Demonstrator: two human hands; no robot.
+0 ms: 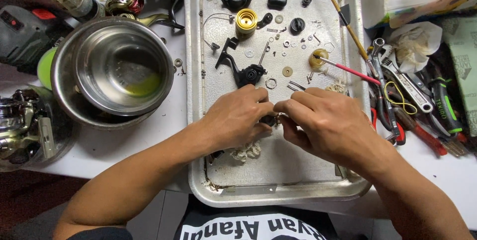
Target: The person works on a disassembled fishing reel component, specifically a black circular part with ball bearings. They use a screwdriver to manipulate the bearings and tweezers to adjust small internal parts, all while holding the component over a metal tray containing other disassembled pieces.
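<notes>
While both hands meet over the middle of the metal tray (195, 96), the small dark reel part (269, 120) sits between them, and that is the relation that matters: it lies at 3 o'clock from the left hand (233, 118) and at 9 o'clock from the right hand (330, 123), touching the fingertips of both. The left hand's grip is narrow, thumb and forefinger closed on the part's dark body; most of the part is hidden under the fingers, so its long axis cannot be told. The right hand's grip is also narrow, its fingertips (283, 107) pinched at a tiny pale metal piece (278, 117) on the part's 3 o'clock edge; whether that piece is separate or attached cannot be told. Both hands are equally near. The left forearm enters from 7 o'clock, the right from 4 o'clock, wrists slightly raised, knuckles up. At 12 o'clock from the hands lies a black reel body with its arm (243, 71), and beyond it a gold spool (246, 21). A steel bowl (64, 66) stands on the desk (114, 145) at 9 o'clock, and a red-handled brush (348, 70) at 2 o'clock.
</notes>
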